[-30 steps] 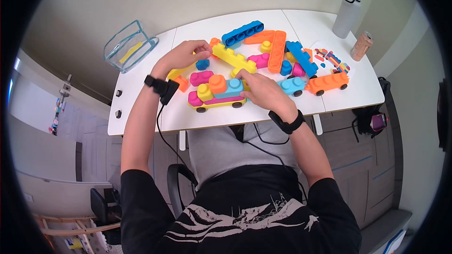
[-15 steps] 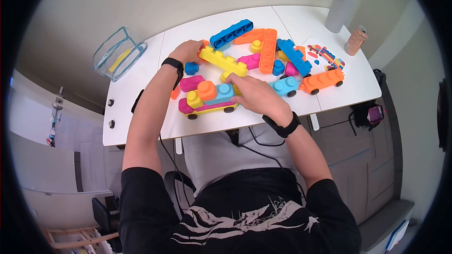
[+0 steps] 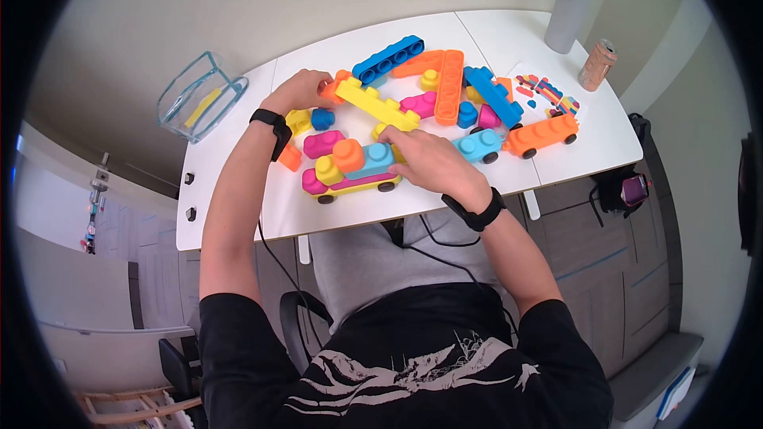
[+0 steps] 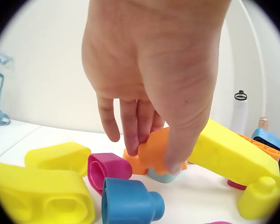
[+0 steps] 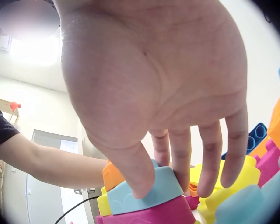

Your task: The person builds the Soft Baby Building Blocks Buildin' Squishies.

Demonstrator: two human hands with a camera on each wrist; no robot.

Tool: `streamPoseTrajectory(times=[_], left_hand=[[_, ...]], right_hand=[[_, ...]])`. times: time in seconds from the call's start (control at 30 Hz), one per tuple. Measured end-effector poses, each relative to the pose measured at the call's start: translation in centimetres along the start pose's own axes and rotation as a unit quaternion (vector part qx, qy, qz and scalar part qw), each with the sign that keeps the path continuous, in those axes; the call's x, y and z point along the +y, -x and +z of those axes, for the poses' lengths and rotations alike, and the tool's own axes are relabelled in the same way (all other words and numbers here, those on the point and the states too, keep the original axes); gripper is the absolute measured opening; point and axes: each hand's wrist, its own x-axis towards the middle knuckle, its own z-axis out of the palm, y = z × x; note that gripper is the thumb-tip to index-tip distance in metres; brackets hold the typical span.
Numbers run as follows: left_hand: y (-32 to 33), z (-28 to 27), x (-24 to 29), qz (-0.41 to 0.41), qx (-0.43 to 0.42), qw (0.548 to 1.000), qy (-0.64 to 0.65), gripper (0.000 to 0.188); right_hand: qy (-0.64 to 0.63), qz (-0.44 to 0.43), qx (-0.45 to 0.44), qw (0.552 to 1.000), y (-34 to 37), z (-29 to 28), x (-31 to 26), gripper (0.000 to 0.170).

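Note:
My left hand (image 3: 299, 92) pinches an orange block (image 4: 155, 150) between thumb and fingers, at the left end of the long yellow block (image 3: 373, 103). Below that hand lie a blue block (image 4: 130, 200), a magenta block (image 4: 107, 169) and yellow blocks. My right hand (image 3: 435, 160) holds the light blue block (image 5: 147, 189), thumb on its near side and fingers behind. This block sits on the magenta and yellow wheeled base (image 3: 354, 184), beside an orange block (image 3: 348, 155) and a yellow one (image 3: 327, 169).
Light blue (image 3: 478, 145) and orange (image 3: 542, 135) wheeled pieces stand to the right. Behind are long blue (image 3: 389, 59) and orange (image 3: 450, 87) blocks. A picture sheet (image 3: 520, 79), a can (image 3: 598, 65) and a bottle (image 3: 569, 14) are at the right, a clear bag (image 3: 200, 103) at the left.
My left hand has come to grip the orange block and drawn it slightly left. The right hand stays at the light blue block. The head view has shifted, moving the whole table in the picture.

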Motion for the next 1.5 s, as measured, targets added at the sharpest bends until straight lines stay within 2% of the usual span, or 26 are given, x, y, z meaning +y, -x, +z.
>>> streamPoseTrajectory(times=[0.03, 0.1, 0.3, 0.43, 0.5, 0.67, 0.8, 0.87, 0.93, 1.0, 1.07, 1.5], left_hand=[[0.2, 0.0, -0.3, 0.0, 0.001, 1.0, -0.001, 0.057], [0.8, -0.1, -1.2, 0.04, 0.056, 0.997, -0.041, 0.056], [3.5, -2.9, -1.9, 0.041, 0.102, 0.994, -0.009, 0.053], [7.0, -5.4, 1.7, 0.037, 0.082, 0.996, 0.026, 0.052], [8.8, -5.4, 3.4, 0.092, 0.097, 0.991, 0.029, 0.05], [12.5, -4.8, 9.4, 0.149, 0.064, 0.986, 0.045, 0.049], [13.7, -4.2, 12.3, 0.158, 0.104, 0.982, 0.023, 0.048], [13.8, -4.1, 13.1, 0.17, 0.165, 0.971, -0.015, 0.049], [13.7, -3.6, 13.2, 0.177, 0.147, 0.973, 0.017, 0.05], [13.5, -2.8, 13.0, 0.184, 0.129, 0.973, 0.048, 0.05], [13.2, -1.9, 12.9, 0.168, 0.061, 0.982, 0.061, 0.051], [13.9, -0.1, 13.4, 0.19, 0.111, 0.975, 0.036, 0.047]], right_hand=[[0.002, -0.001, -0.001, 1.0, 0.0, 0.0, -0.1, 0.048], [0.004, 0.001, -0.003, 1.0, 0.0, -0.2, -0.2, 0.048], [0.002, -0.006, -0.001, 1.0, 0.0, 0.1, -0.1, 0.05], [0.003, -0.005, 0.008, 1.0, -0.1, 0.5, 0.2, 0.051], [0.002, -0.003, 0.008, 1.0, -0.1, 0.6, 0.2, 0.05], [-0.001, -0.002, -0.003, 1.0, -0.3, 0.8, 0.3, 0.05], [-0.006, 0.002, -0.015, 1.0, -0.3, 0.3, -0.2, 0.049], [-0.001, 0.01, -0.021, 1.0, -0.3, 0.4, 0.0, 0.05], [-0.015, -0.025, 0.037, 0.999, -0.3, 1.3, 0.7, 0.047], [-0.021, -0.033, 0.043, 0.998, -0.5, 1.9, 1.2, 0.049], [-0.028, -0.041, 0.049, 0.998, -0.6, 1.9, 1.3, 0.051], [-0.014, -0.053, 0.059, 0.997, -0.6, 2.2, 1.3, 0.055]])
